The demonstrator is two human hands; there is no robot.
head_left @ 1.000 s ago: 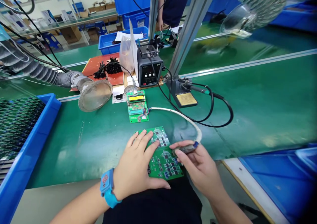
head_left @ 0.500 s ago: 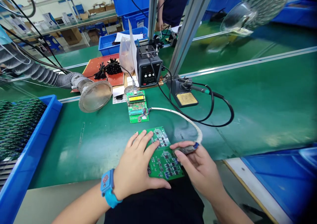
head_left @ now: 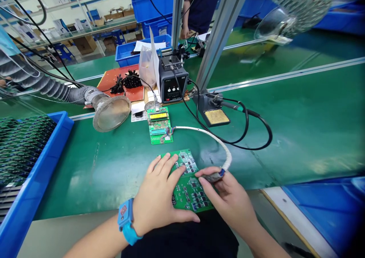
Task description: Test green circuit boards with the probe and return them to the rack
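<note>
A green circuit board (head_left: 189, 184) lies at the bench's near edge, jutting slightly over it. Flat across its left side rests my left hand (head_left: 161, 185), fingers spread, with a blue wrist strap (head_left: 125, 214) on that wrist. My right hand (head_left: 225, 191) pinches a grey-wrapped probe (head_left: 212, 177) at the board's right side; whether its tip touches the board is hidden by my fingers. From the probe a white sleeved cable (head_left: 211, 133) curves back to a small green board with a lit yellow display (head_left: 159, 116).
At left stands a blue bin (head_left: 54, 147) packed with circuit boards. A fume-extraction hood (head_left: 111, 113) hangs above the bench. Behind are a soldering station (head_left: 173, 83) and an iron in its stand (head_left: 215, 111), with looping black cable. A person (head_left: 199, 11) stands across the bench.
The view has shifted slightly, so everything sits a little lower in the picture. My right hand's probe has moved slightly left and down along the board's edge. My left hand stays on the board.
</note>
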